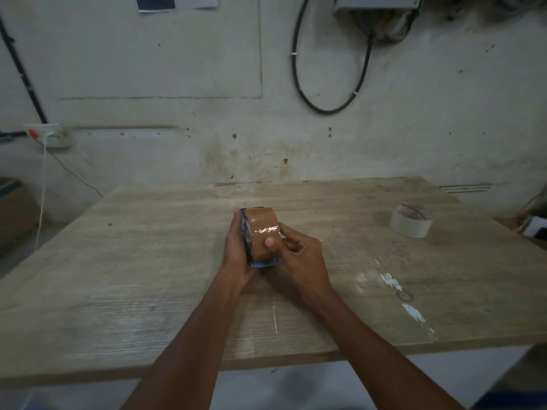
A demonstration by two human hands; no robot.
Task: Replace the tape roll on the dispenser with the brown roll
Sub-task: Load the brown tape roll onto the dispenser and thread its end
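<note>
Over the middle of the wooden table [148, 261], the left hand [236, 250] grips the blue dispenser [263, 263] from its left side. The brown roll [262, 232] sits in it. The right hand [296, 255] pinches that roll, thumb pressed on top. Far right, a pale tape roll [411, 221] lies flat.

Dispenser [248, 241]: mostly hidden betw. left hand [236, 250] and brown roll [262, 232]; only blue/dark edges show. Right hand [296, 255] fingers curl behind roll, tips unseen. Forearms cut off at bottom edge. Wall box [377, 4] cropped at top.
</note>
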